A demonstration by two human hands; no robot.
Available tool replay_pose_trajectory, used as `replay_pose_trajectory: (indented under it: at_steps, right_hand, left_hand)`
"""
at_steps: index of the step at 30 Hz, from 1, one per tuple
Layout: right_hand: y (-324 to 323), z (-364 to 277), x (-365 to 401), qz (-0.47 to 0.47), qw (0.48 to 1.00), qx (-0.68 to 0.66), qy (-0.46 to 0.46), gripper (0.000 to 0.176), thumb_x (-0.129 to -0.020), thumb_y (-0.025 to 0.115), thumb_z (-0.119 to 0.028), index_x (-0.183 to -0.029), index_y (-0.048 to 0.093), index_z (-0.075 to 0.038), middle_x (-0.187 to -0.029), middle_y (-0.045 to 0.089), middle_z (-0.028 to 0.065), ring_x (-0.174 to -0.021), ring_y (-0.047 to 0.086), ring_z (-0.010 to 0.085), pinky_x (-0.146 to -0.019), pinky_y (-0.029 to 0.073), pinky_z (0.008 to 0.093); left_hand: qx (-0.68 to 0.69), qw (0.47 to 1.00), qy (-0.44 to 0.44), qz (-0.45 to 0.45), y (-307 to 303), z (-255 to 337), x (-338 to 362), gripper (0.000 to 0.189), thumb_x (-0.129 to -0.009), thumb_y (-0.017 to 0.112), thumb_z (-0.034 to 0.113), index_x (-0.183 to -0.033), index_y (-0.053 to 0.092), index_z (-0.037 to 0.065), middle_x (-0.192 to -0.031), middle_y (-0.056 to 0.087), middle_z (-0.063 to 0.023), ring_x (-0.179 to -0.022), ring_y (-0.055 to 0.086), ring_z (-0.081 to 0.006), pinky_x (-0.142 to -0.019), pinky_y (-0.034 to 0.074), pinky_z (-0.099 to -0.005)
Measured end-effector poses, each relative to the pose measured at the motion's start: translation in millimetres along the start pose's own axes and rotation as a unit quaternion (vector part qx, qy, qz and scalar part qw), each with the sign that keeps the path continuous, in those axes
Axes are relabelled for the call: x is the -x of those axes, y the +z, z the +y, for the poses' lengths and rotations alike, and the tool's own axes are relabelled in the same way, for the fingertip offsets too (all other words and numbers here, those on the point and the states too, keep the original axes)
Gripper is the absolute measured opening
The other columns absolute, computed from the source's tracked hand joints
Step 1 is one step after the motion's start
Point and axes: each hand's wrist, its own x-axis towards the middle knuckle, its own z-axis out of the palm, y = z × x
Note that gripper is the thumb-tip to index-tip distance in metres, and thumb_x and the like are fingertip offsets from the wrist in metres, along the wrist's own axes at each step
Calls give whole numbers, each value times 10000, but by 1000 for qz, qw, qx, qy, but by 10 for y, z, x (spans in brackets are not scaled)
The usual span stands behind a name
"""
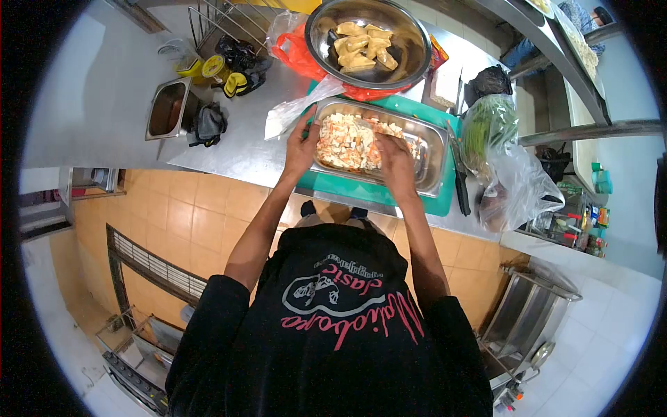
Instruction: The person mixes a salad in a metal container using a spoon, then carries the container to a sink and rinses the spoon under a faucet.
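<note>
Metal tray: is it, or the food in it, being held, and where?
The left hand is at the left end of the metal tray, apparently steadying its rim. The right hand is in the chopped food; whether it grips any cannot be told.

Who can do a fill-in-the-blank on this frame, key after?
The rectangular silver metal tray sits on a ____ plastic cutting board.
The person's left hand is at the tray's ____ end; the right hand touches the chopped white-and-orange pieces.
The long metal knife has a ____ handle.
Beyond the tray, the shiny metal bowl of tan chunks is ____ in shape.
Missing: green; left; black; round.
</note>
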Motion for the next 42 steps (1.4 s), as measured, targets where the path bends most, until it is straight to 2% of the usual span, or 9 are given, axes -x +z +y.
replay_pose_trajectory:
  at_steps: [9,13,15,18,20,23,26,35,42]
  right_hand:
    - [49,-267,-30,-155,977,11,-149,254,-877,533,-64,-1096,641,3,-1098,629,164,-996,563,343,-878,457,392]
    - [-258,-309,10,-169,976,25,-134,241,-898,528,-101,-1079,647,4,-1084,634,160,-985,568,330,-877,457,389]
    - [-316,-399,38,-124,991,-28,-32,250,-905,536,-148,-1051,649,20,-1083,635,184,-975,575,343,-892,448,415]
    - [-119,-485,142,-120,988,-100,8,259,-932,512,-166,-1035,628,42,-1041,627,220,-961,576,377,-876,449,445]
    - [51,-562,235,-138,987,-82,24,260,-941,507,-176,-1037,633,30,-1027,630,212,-965,573,367,-870,450,429]
    - [145,-531,275,-166,984,-41,38,259,-952,502,-184,-1024,637,26,-1005,630,221,-960,568,367,-865,452,416]
    - [175,-327,280,-87,996,-21,-7,247,-952,508,-169,-1026,639,26,-1000,632,225,-929,583,371,-844,466,418]
    - [-446,41,331,26,979,-125,157,252,-960,495,-169,-1045,657,4,-963,673,184,-872,652,246,-780,495,328]
    - [-703,310,255,75,965,-59,242,242,-940,514,-149,-1075,657,-9,-876,685,154,-783,642,195,-698,478,308]
  left_hand:
    - [-15,999,32,4,-10,-77,-21,437,-969,539,273,-1379,473,138,-927,562,-13,-786,467,-70,-721,434,-227]
    - [-24,1000,18,4,-19,-49,-9,451,-966,542,298,-1380,471,133,-976,573,-29,-837,475,-83,-765,433,-240]
    - [-37,999,20,2,-32,-45,-14,453,-965,542,301,-1380,471,133,-981,576,-31,-842,480,-85,-772,435,-242]
    - [-40,999,7,-1,-29,-18,-5,455,-965,544,303,-1380,470,133,-969,574,-29,-840,481,-87,-775,436,-242]
    - [-27,1000,-9,-3,-14,-41,-11,456,-964,545,303,-1381,469,135,-953,569,-25,-833,478,-86,-770,435,-241]
    - [-33,997,71,22,-1,-100,-28,449,-965,545,293,-1382,471,145,-994,583,-30,-819,466,-84,-755,435,-239]
    - [-49,999,0,3,-32,30,19,448,-966,544,282,-1384,467,139,-1143,590,-45,-866,479,-89,-790,439,-238]
    - [-37,999,40,3,-23,33,18,464,-964,549,293,-1387,460,124,-1247,563,-37,-921,492,-99,-836,431,-242]
    - [-35,999,28,-6,-14,-8,-3,473,-967,539,314,-1386,456,109,-1339,513,-70,-1043,490,-119,-930,398,-258]
